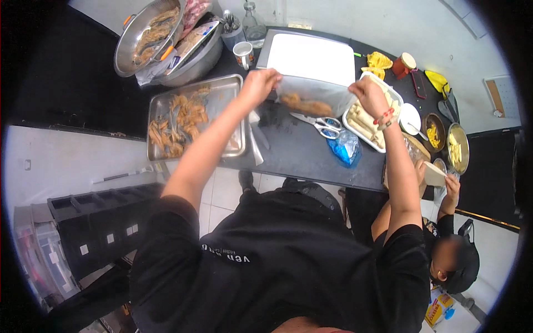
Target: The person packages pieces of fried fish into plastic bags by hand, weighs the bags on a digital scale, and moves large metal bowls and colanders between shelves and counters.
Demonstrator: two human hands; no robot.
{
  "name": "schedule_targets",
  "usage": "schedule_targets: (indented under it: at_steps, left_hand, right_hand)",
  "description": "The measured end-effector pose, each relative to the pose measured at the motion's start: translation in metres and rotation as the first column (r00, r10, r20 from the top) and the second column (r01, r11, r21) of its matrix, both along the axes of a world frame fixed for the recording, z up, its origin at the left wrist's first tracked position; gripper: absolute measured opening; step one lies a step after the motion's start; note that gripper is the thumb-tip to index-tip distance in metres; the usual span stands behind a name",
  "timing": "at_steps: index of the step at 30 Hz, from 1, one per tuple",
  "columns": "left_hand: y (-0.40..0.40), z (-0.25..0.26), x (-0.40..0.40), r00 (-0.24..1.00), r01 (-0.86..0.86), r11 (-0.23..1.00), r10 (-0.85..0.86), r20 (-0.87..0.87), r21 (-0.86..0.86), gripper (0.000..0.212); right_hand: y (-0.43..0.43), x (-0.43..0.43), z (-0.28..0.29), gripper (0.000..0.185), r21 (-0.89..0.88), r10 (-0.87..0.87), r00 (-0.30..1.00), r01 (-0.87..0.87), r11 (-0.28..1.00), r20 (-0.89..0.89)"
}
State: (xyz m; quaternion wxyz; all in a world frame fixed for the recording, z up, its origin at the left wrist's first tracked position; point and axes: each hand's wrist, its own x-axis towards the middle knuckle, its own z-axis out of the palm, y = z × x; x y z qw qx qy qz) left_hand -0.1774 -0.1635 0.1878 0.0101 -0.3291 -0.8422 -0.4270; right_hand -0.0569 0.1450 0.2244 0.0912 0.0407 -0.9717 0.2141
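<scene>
A clear plastic bag (316,93) with brown fish or meat pieces inside hangs between my hands. My left hand (263,85) pinches its upper left corner; my right hand (368,93), with red and beige bracelets at the wrist, pinches the upper right one. Behind the bag stands a white-topped appliance (312,54) with a grey edge. Below the bag lie white-handled scissors (322,125) beside a blue plastic bag (345,147). To the left, a steel tray (225,87) holds more brown pieces. Under my right hand is a white tray (366,143) of pale rolls.
At the upper left are a steel colander (125,50) and a grey basin (200,68), near a mug (243,54) and a glass bottle (254,27). A knife (260,135) lies mid-table. At right, a co-worker holds a pale wrapper (434,175) near bowls (458,147).
</scene>
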Motion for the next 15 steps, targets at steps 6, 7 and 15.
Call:
schedule_targets:
  at_steps: [6,7,15]
  left_hand:
    - [0.045,0.034,-0.081,0.984,-0.081,0.997,0.081,-0.159,0.007,0.014]
    - [0.048,0.024,-0.095,0.981,-0.074,0.997,0.078,-0.177,0.025,0.015]
    - [0.039,-0.065,-0.071,0.973,-0.123,0.992,0.124,-0.194,0.015,0.024]
  right_hand:
    - [0.036,-0.090,0.006,0.018,-0.006,-0.102,0.961,0.104,0.995,-0.258]
    - [0.038,-0.103,-0.003,0.017,0.014,-0.100,0.951,0.109,0.994,-0.294]
    - [0.027,-0.094,-0.086,0.010,0.040,-0.099,0.976,0.108,0.993,-0.193]
